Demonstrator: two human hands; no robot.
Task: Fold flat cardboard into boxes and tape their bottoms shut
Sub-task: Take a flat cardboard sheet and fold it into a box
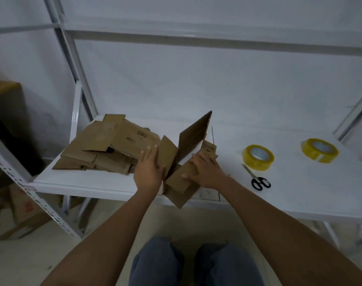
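A half-folded brown cardboard box (193,133) stands at the front edge of the white shelf (105,183), one flap raised toward the back. My left hand (148,170) presses flat, fingers straight, against its left flap. My right hand (204,169) lies on the right flap, with the fingers spread and the thumb along the flap's near edge. A pile of flat cardboard blanks (105,145) lies to the left of the box. Two yellow tape rolls sit to the right, one nearer (258,157) and one farther (319,150).
Black-handled scissors (256,178) lie on the shelf below the nearer tape roll. White metal uprights frame the shelf on the left and right. More cardboard (21,215) lies on the floor at lower left. My knees are below the shelf edge.
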